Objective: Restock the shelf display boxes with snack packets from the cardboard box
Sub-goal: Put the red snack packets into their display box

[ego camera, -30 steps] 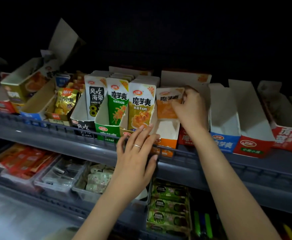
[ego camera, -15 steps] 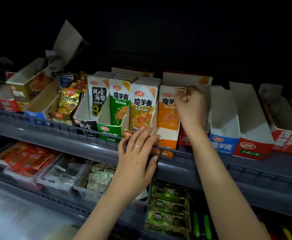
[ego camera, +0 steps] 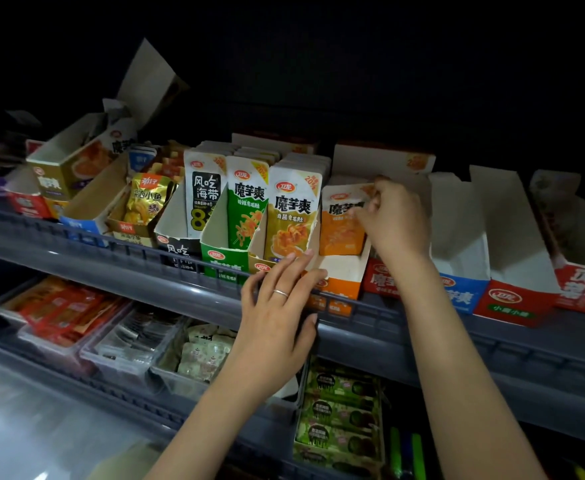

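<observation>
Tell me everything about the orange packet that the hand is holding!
The orange packet looks like shiny plastic film, white at the top with a small red logo and dark Chinese characters, orange below with a food picture. It stands upright towards the back of the open orange display box, right beside the yellow packet. Bare white box floor shows in front of it. The right hand pinches its top right corner and covers part of the lettering.

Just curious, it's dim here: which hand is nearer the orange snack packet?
Right. The right hand pinches the orange snack packet at its top; the left hand sits lower, by the shelf rail.
</observation>
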Available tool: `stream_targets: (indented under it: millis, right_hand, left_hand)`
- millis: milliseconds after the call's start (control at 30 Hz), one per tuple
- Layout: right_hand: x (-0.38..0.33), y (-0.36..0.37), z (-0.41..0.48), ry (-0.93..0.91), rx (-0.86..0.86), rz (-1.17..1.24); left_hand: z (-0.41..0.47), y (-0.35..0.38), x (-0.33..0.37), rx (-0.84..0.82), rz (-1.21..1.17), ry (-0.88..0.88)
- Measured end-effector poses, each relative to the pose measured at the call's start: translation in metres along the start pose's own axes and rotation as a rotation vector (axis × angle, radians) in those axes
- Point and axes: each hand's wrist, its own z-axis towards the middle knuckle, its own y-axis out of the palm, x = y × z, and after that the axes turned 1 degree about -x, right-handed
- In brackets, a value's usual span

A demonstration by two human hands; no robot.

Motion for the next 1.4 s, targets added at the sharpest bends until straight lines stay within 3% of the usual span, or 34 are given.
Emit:
stream_targets:
  millis: [200,600,767,1233,1400]
  right_hand:
    - [-0.001,0.0,0.002,0.041,0.034,0.126]
    - [-0.002,0.015,-0.003,0.023,0.205,0.1]
    - [0.005,0.014,0.003,0.04,0.19,0.32]
    - [0.001,0.011,0.002,0.024,0.074,0.092]
    - [0.005,0.008,0.003,0.041,0.126,0.27]
  left_hand:
    - [-0.001,-0.001,0.0,-0.01,-0.004,-0.002]
    - [0.001,-0.002,0.001,-0.022,0.019,0.001]
    - [0.001,-0.002,0.0,-0.042,0.017,-0.001]
    - [0.0,-0.001,0.001,-0.038,0.023,0.003]
    - [0.0,-0.001,0.0,-0.042,0.006,0.013]
